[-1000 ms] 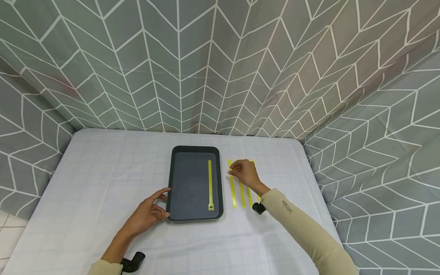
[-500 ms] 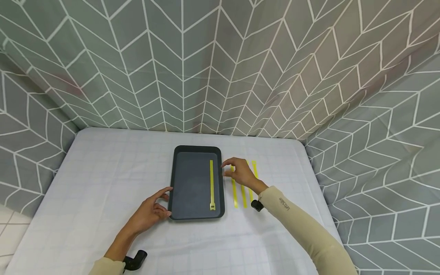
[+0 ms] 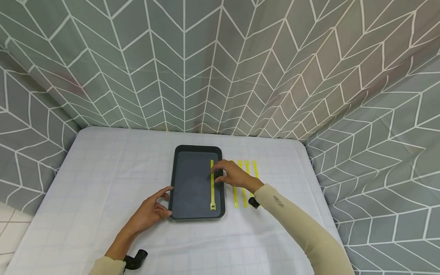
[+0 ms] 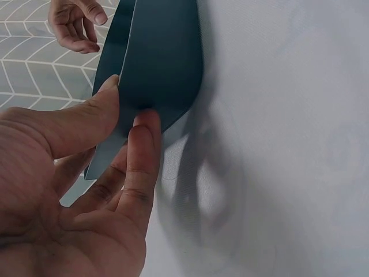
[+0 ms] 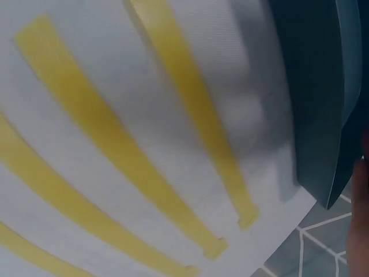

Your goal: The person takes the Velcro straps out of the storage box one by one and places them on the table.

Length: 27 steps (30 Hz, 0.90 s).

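Observation:
A dark grey tray (image 3: 190,183) lies on the table, holding one yellow strap (image 3: 212,194) with a slotted wide end, like a cable tie, along its right side. My left hand (image 3: 148,214) holds the tray's near left edge; the left wrist view has its thumb at the rim (image 4: 124,63) and fingers against the outer wall. Over the tray's right rim reaches my right hand (image 3: 235,176), thumb and fingers apart beside the strap; I see nothing between them. Several more yellow straps (image 5: 196,109) lie side by side on the table right of the tray, partly hidden by that hand and wrist.
A white cloth (image 3: 113,172) covers the table. Grey curtains (image 3: 199,68) with white lines hang behind it and at both sides. A black wrist mount (image 3: 135,260) shows at the left wrist, and another (image 3: 253,202) at the right.
My right hand has moved left from above the loose straps to the tray's right side, its fingers spreading apart. The left hand stays at the tray edge.

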Each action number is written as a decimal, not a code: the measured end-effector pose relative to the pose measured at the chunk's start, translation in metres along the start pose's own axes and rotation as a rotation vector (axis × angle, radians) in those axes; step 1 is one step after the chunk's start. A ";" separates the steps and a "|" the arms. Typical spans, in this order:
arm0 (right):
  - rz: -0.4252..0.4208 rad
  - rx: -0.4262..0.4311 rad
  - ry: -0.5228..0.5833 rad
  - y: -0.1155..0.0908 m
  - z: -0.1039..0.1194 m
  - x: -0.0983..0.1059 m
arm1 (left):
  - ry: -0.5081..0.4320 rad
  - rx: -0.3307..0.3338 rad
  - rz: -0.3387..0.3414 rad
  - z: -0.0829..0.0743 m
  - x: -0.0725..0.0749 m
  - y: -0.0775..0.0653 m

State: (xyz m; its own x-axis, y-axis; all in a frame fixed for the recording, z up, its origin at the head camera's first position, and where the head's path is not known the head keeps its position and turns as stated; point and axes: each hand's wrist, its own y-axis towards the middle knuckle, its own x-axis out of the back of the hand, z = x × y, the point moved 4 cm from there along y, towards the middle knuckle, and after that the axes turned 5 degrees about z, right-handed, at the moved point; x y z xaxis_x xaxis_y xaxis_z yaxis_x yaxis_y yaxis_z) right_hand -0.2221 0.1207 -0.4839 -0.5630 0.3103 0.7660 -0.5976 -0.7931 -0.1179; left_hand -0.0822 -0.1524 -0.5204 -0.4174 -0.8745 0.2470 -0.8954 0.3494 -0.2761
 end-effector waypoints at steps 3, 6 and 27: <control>0.054 0.011 -0.012 0.004 0.003 -0.003 | -0.004 0.007 0.001 0.000 0.000 0.000; 0.105 0.025 -0.045 0.009 0.006 -0.006 | -0.007 0.010 0.001 0.000 0.000 0.000; 0.441 0.098 -0.306 0.029 0.008 -0.024 | -0.016 0.031 -0.001 0.002 0.000 0.001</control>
State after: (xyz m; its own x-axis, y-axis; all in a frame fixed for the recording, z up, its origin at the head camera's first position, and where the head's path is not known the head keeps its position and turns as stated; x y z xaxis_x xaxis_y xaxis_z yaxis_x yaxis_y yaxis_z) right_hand -0.2215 0.0856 -0.5002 -0.5478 -0.2176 0.8078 -0.2778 -0.8635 -0.4210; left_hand -0.0833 -0.1529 -0.5227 -0.4137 -0.8803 0.2324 -0.8904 0.3379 -0.3050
